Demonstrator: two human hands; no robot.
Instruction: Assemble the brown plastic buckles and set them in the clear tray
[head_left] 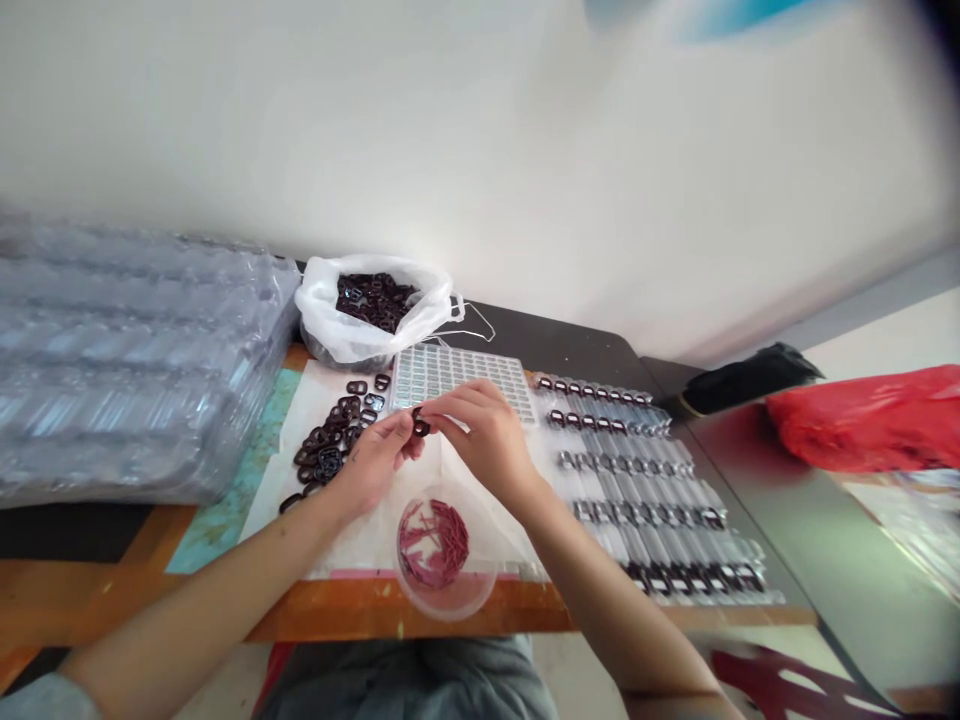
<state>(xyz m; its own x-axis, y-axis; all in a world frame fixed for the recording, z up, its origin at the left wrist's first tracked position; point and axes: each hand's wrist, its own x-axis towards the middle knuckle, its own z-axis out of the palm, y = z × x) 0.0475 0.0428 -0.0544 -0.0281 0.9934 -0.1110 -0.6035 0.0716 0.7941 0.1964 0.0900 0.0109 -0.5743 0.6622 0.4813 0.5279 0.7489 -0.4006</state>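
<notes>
My left hand [379, 462] pinches a small dark buckle-like piece [421, 424] between thumb and fingers. Thumb and fingertips of my right hand [484, 435] close on the same piece from the right. Loose dark pieces [326, 440] lie in a pile on white paper to the left of my hands. Just behind my hands is a clear tray [427, 372] of small silvery items. Below them stands a round clear container [442, 600] with thin pinkish-red strips [442, 545] inside.
An open white bag [330, 335] of dark pieces stands behind the pile. Plastic-wrapped clear trays [112, 370] are stacked at left. To the right, a ridged clear tray [652, 490] holds rows of dark pieces; beyond lie a black bag [750, 380] and a red bag [870, 415].
</notes>
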